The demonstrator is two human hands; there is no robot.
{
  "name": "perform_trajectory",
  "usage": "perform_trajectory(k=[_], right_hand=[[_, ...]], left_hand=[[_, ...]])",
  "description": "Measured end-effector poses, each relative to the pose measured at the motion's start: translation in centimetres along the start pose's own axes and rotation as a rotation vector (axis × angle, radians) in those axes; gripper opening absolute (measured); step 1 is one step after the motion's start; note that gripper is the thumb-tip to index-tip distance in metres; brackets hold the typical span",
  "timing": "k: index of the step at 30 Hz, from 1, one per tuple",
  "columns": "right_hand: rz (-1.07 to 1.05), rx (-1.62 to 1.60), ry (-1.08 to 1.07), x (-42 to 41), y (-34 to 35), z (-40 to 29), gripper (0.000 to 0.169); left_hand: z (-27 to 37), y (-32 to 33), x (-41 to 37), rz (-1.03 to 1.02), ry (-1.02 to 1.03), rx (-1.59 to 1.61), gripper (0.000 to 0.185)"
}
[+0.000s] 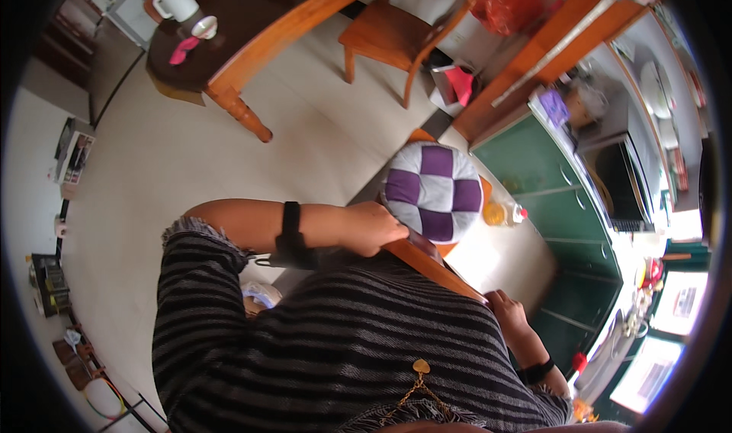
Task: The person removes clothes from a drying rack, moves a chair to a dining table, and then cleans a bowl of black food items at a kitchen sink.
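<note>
My left hand point(374, 228) is closed around one end of an orange-brown wooden rail point(434, 270), which looks like the top of a chair back. At its other end my right hand point(509, 312) grips the same rail, partly hidden behind my striped top. Just beyond the rail lies a round purple-and-white patchwork cushion point(436, 192). It rests on a wooden seat point(422, 136) whose edges show around it. A bottle of yellow liquid with a red cap point(504, 213) is on the floor to the right of the cushion.
Green cabinets point(529, 153) line the right side under a counter. Ahead are a wooden chair point(389, 35), a red plastic bag point(509, 4) and a dark dining table point(229, 27). On the table are a white pitcher point(178, 1) and a bowl point(205, 27).
</note>
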State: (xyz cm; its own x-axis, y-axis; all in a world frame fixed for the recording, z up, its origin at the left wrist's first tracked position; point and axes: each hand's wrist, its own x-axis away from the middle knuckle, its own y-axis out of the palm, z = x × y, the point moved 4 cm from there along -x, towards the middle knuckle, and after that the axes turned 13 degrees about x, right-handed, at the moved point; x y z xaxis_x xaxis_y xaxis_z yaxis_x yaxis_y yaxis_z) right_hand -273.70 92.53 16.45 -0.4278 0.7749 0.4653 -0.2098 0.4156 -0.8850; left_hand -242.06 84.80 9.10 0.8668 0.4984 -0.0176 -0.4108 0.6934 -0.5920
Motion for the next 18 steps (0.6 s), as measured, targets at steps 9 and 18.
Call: perform_trajectory(k=[9,18], right_hand=[[0.139,0.012,-0.123,-2.7,-3.8,1.7,0.029],[0.069,0.146,-0.201,-7.5,-8.2,0.7,0.031]], left_hand=[[0.8,-1.0,0.8,0.132,-0.119,-0.011,0.025],[-0.4,-0.7,4.5,0.323,-0.279,0.050,0.027]])
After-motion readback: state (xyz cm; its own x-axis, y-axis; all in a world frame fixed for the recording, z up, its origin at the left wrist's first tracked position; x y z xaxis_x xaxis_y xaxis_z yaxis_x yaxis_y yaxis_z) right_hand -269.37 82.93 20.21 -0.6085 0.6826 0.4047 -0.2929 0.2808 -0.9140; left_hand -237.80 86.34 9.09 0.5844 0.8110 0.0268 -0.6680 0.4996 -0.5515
